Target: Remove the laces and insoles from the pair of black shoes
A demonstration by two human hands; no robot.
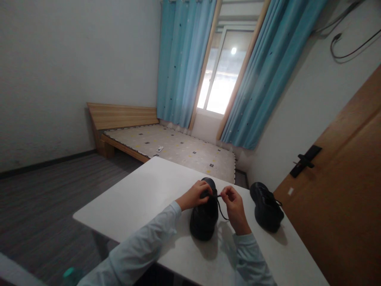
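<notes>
Head view: left hand (195, 195) and right hand (233, 202) pinch a lace (222, 208) taut across the near shoe (204, 216), toe pointing away, on the tabletop (143, 198).

Both arms reach forward, and the left hand (195, 195) and right hand (235, 206) sit close together with fingers pinched shut.

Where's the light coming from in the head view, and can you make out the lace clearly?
Head view: the window is blown out, backlighting the room; both shoes are dark with little detail; the lace shows thinly between left hand and right hand; edges bend.
</notes>
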